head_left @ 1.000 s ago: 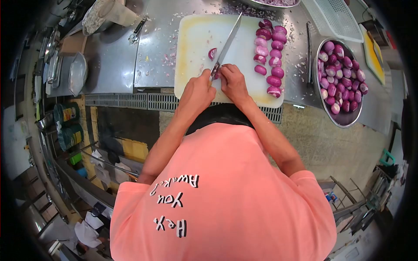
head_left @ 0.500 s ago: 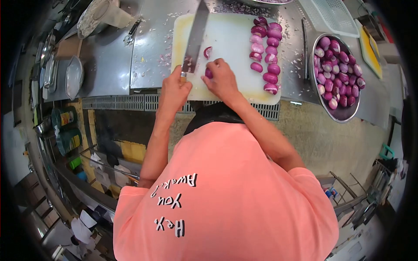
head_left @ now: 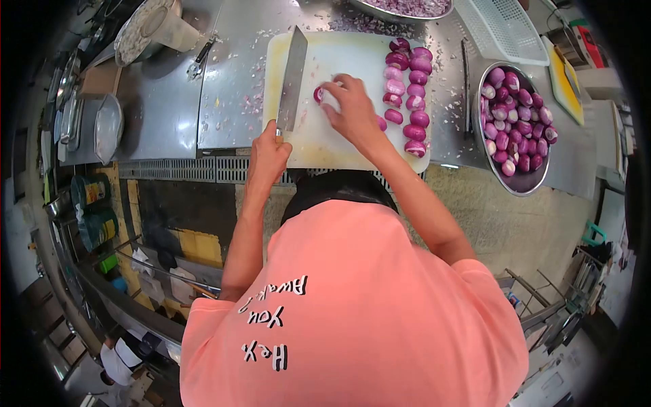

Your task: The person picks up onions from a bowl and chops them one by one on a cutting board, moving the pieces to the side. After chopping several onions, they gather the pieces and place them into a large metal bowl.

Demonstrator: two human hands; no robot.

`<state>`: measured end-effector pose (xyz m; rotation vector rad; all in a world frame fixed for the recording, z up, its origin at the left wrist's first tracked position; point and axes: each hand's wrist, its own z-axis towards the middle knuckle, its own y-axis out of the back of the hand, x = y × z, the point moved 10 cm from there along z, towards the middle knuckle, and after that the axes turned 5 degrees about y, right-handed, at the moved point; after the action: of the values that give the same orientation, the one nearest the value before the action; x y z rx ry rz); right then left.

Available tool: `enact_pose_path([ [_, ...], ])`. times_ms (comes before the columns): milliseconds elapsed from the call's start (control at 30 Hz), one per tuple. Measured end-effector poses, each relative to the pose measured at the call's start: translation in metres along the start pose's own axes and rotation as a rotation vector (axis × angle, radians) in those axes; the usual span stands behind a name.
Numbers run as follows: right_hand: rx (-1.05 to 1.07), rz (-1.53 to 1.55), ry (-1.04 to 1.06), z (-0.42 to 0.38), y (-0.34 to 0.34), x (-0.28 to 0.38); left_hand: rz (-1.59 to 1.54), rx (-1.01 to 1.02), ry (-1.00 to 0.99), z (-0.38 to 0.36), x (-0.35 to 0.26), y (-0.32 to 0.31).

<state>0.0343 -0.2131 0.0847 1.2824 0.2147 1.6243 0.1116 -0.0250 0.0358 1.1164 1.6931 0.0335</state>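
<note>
Head view: your left hand (head_left: 270, 154) is wrapped tight round the handle of the knife (head_left: 293, 78), blade towards 12 o'clock, over the 9 o'clock side of the cutting board (head_left: 319, 154). Holding it off there probably keeps the edge away from your right hand (head_left: 342, 105), whose blurred fingers reach a small onion piece (head_left: 318, 95) at their 9 o'clock; I cannot tell whether they pinch it. Purple onions (head_left: 418, 118) line the board's 3 o'clock side, presumably within your reach yet out of the blade's way. Beyond, at 3 o'clock, an oval metal bowl (head_left: 527, 182) holds many more. At 1 o'clock, a part-seen bowl (head_left: 400, 20) holds chopped onion; at 2 o'clock sits a white perforated basket (head_left: 498, 34). At 10 o'clock, a plastic container (head_left: 169, 30) leans over a bowl of pale bits (head_left: 132, 42).
</note>
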Motion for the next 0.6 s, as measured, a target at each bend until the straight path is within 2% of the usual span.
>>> enact_pose_path([
  [167, 0.148, 0.027, -0.051, 0.010, -0.047, -0.029, 0.005, -0.005, 0.042, 0.002, 0.001, 0.000],
  [233, 0.165, 0.060, -0.043, -0.003, -0.035, -0.031, 0.054, -0.138, -0.192, 0.004, -0.004, 0.005],
  [367, 0.275, 0.247, 0.006, -0.033, -0.041, -0.004, 0.126, -0.078, -0.080, -0.005, -0.011, 0.007],
  [433, 0.252, 0.251, 0.058, -0.035, -0.040, 0.009, 0.146, -0.028, -0.114, -0.016, -0.025, 0.002],
  [533, 0.233, 0.258, 0.041, -0.033, -0.037, 0.013, 0.247, -0.066, -0.161, -0.035, -0.043, 0.001],
  [600, 0.272, 0.184, 0.037, -0.034, -0.040, 0.011, 0.240, -0.039, -0.116, -0.044, -0.051, -0.001],
])
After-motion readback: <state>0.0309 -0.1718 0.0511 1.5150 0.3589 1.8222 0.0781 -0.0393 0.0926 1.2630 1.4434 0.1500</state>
